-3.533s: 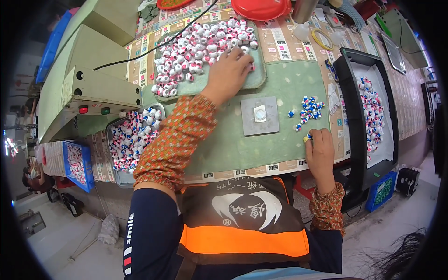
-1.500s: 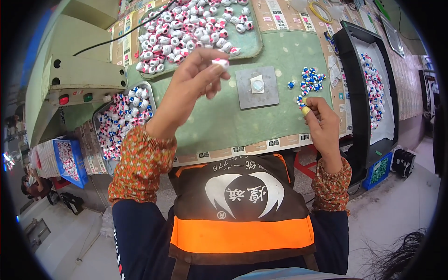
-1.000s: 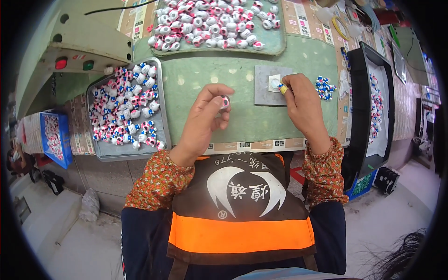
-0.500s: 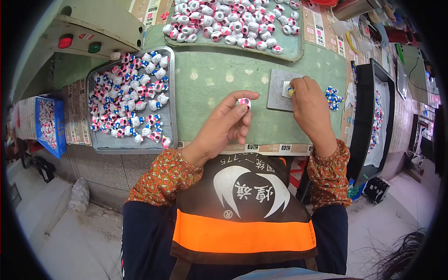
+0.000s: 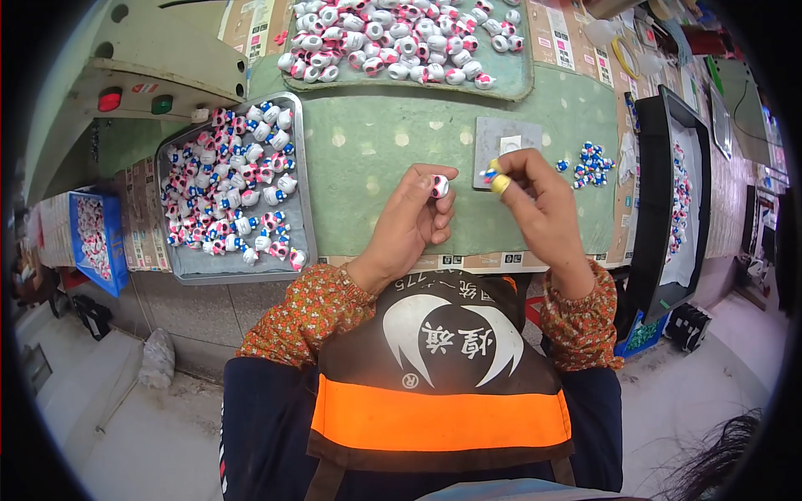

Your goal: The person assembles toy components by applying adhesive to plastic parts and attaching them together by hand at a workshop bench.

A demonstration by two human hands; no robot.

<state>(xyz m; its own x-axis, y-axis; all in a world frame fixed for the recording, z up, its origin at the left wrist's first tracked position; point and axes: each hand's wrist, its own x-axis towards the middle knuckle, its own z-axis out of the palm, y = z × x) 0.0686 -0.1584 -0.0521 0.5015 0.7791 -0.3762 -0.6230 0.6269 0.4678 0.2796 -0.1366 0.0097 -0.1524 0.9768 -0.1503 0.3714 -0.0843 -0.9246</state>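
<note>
A small white figurine head (image 5: 439, 186) with pink and black marks is pinched between the thumb and fingers of my left hand (image 5: 407, 215). Facing it, my right hand (image 5: 539, 200) holds a tiny blue figurine body (image 5: 489, 175) at its fingertips, which wear yellow finger covers (image 5: 500, 183). The two pieces are apart. Just beyond my right hand lies a grey plate (image 5: 486, 134) carrying a white pad (image 5: 509, 144). Several more blue bodies (image 5: 593, 164) are heaped on the green table mat to its right.
A metal tray (image 5: 306, 200) of joined figurines stands at left, below a machine housing (image 5: 167, 75) with red and green buttons. A green tray (image 5: 522, 83) of loose heads lies at the far side. At right is a black bin (image 5: 652, 209); a blue crate (image 5: 121, 242) sits far left.
My right hand has drawn back from the pad on the plate toward my left hand, and the blue body now shows at its fingertips. My left hand still holds the head. The whole view has shifted slightly.
</note>
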